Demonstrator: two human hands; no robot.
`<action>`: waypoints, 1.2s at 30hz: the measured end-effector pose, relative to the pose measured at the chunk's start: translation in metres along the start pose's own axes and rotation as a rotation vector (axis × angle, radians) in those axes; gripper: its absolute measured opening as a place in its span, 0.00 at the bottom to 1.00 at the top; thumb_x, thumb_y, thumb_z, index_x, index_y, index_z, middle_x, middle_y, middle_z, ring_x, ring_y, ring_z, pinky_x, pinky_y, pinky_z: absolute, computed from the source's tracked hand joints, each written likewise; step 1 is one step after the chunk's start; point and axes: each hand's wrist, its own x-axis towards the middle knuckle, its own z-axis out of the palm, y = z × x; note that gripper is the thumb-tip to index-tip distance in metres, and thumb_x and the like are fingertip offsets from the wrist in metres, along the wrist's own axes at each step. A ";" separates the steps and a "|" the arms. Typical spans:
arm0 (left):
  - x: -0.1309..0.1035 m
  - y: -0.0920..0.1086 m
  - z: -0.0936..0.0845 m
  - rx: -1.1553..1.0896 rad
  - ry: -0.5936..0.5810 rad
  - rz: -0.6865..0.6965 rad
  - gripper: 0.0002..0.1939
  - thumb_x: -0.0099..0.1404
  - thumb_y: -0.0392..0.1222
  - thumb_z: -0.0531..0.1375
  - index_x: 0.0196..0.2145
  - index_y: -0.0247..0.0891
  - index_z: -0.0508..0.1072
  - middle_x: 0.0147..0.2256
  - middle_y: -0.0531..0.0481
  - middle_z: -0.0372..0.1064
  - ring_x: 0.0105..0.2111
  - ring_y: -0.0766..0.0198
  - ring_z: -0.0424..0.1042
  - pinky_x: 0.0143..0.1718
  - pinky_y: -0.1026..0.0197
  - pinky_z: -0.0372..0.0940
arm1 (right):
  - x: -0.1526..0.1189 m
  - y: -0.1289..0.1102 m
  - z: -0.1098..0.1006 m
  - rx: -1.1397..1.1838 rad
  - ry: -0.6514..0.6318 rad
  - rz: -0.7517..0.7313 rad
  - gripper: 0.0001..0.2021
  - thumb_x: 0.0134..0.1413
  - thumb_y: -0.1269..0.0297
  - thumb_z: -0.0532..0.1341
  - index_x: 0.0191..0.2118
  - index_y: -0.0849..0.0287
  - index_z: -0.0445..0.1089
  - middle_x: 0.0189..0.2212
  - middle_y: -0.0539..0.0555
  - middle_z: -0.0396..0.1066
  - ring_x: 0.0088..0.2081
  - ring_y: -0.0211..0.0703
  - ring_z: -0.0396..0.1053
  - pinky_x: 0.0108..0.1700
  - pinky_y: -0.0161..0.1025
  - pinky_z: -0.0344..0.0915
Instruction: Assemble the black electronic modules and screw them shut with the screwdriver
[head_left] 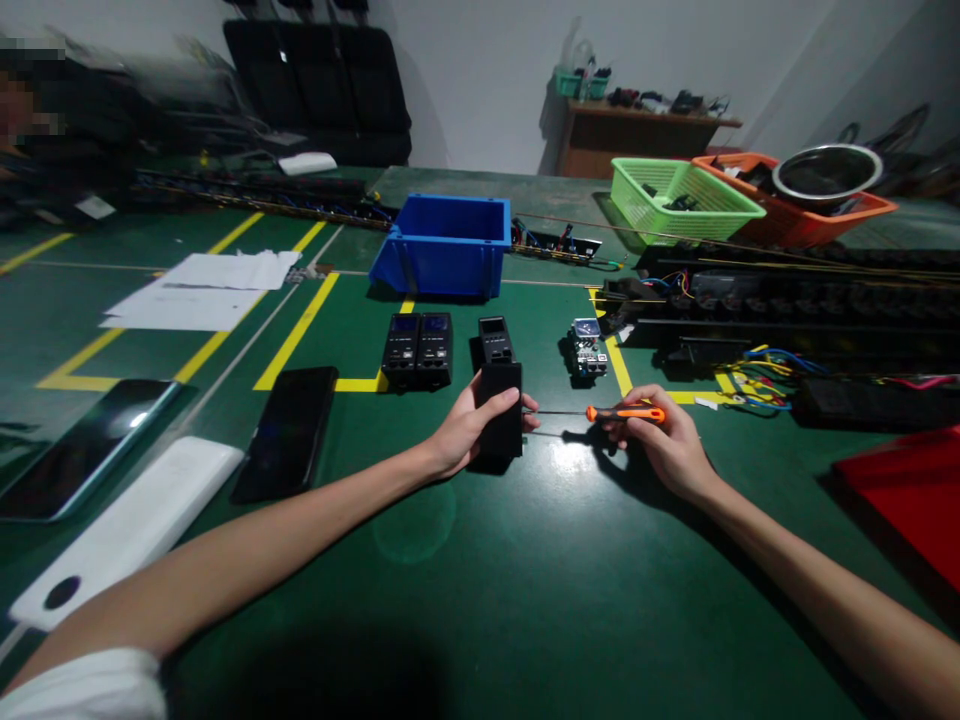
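My left hand (469, 430) is closed round a small black box-shaped housing (501, 425), held upright just over the green table. In my right hand (667, 440) is an orange and black screwdriver (626, 413). Its thin shaft points left, and the tip reaches the right side of the housing by my left fingers; whether it touches a screw I cannot tell. Right behind the housing lies a black casing with a small window (495, 338). Two black modules with small screens (417, 350) stand side by side to the left. A bare circuit board with a display (588, 348) sits to the right.
A blue bin (450, 245) stands behind the modules. Phones (289, 430) and a white elongated device (131, 530) lie at left, near papers (199, 290). Long black wired assemblies (787, 300), a green basket (682, 200) and a red tray (907, 500) occupy the right. Another person sits far left.
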 end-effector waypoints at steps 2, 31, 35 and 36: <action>0.000 0.000 0.000 -0.002 -0.004 0.001 0.22 0.61 0.49 0.64 0.46 0.36 0.61 0.41 0.42 0.70 0.37 0.56 0.75 0.29 0.59 0.72 | 0.000 -0.001 0.001 0.003 -0.008 0.005 0.09 0.57 0.62 0.63 0.42 0.54 0.63 0.32 0.52 0.75 0.30 0.40 0.71 0.31 0.37 0.66; 0.000 0.002 0.001 0.008 -0.011 -0.003 0.23 0.62 0.50 0.64 0.47 0.36 0.61 0.42 0.42 0.69 0.38 0.55 0.75 0.28 0.59 0.72 | 0.000 -0.002 0.002 -0.034 0.003 0.004 0.10 0.57 0.59 0.63 0.41 0.55 0.63 0.27 0.50 0.74 0.25 0.40 0.70 0.29 0.37 0.65; 0.000 0.002 0.000 0.009 -0.016 0.001 0.22 0.62 0.49 0.63 0.47 0.36 0.61 0.42 0.42 0.69 0.38 0.55 0.74 0.28 0.58 0.72 | 0.000 -0.002 0.003 -0.057 0.005 0.013 0.09 0.58 0.57 0.62 0.39 0.56 0.64 0.24 0.50 0.73 0.22 0.39 0.69 0.26 0.36 0.64; -0.001 0.002 0.000 0.008 -0.016 0.002 0.22 0.62 0.49 0.63 0.47 0.36 0.61 0.42 0.42 0.69 0.38 0.55 0.74 0.28 0.59 0.72 | 0.000 -0.001 0.003 -0.061 0.007 0.018 0.10 0.59 0.56 0.61 0.39 0.56 0.64 0.24 0.50 0.73 0.22 0.39 0.69 0.26 0.36 0.64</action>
